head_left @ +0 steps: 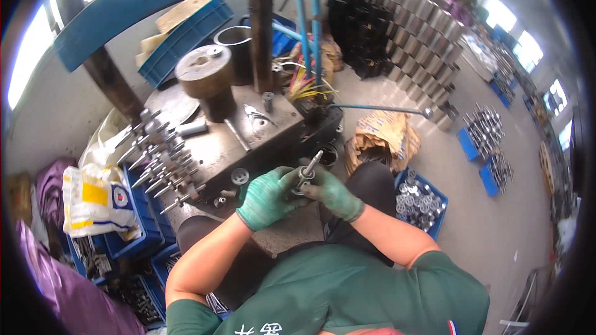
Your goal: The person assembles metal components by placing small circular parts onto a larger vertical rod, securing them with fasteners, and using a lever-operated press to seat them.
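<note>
Both my hands wear green work gloves with dark fingers and meet in front of my knees. Between them is a metal shaft with a round collar (307, 174), its pointed end tilted up and away to the right. My left hand (268, 197) closes round the collar from the left. From the other side, my right hand (335, 193) grips the same part with its fingers bent. The lower end of the shaft is hidden by the gloves. Just beyond my hands is the steel press table (214, 155), carrying a thin metal rod (237, 135) and a small upright cylinder (267, 100).
A blue press frame (167, 6) arches over a heavy round ram (203, 74). Several shafts (162, 164) are piled at the table's left. A blue bin of metal rings (422, 203) stands by my right knee, near a torn sack (386, 136). Metal sleeves (419, 37) are stacked behind.
</note>
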Motion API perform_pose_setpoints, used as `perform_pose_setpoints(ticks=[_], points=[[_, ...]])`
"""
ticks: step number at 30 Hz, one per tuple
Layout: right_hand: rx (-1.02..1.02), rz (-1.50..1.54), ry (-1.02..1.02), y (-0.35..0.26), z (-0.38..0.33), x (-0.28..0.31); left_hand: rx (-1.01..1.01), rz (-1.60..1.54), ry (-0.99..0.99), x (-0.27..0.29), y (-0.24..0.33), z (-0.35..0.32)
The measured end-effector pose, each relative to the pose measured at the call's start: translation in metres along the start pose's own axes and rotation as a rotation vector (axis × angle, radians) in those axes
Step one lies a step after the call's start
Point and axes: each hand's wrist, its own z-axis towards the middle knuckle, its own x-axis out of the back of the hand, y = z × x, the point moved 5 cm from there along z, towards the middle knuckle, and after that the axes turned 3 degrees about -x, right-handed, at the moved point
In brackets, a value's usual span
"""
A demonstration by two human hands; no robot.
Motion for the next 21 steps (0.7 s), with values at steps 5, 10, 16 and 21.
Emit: perform_pose_setpoints(ticks=[5, 10, 16, 21], points=[[-0.239, 0.427, 0.058, 0.074, 0.011, 0.006, 0.081, -0.035, -0.037, -0.02, -0.009, -0.004], [0.022, 0.601, 0.203, 0.017, 0.002, 0.026, 0.313, -0.348, -0.046, -0.027, -0.047, -0.013], [0.665, 0.225, 0.436, -0.054, -0.092, 0.128, 0.284, -0.133, -0.27, -0.037, -0.062, -0.026], [0.471, 0.107, 1.031, 0.029, -0.202, 0.249, 0.306, -0.142, -0.416, -0.058, -0.056, -0.037]])
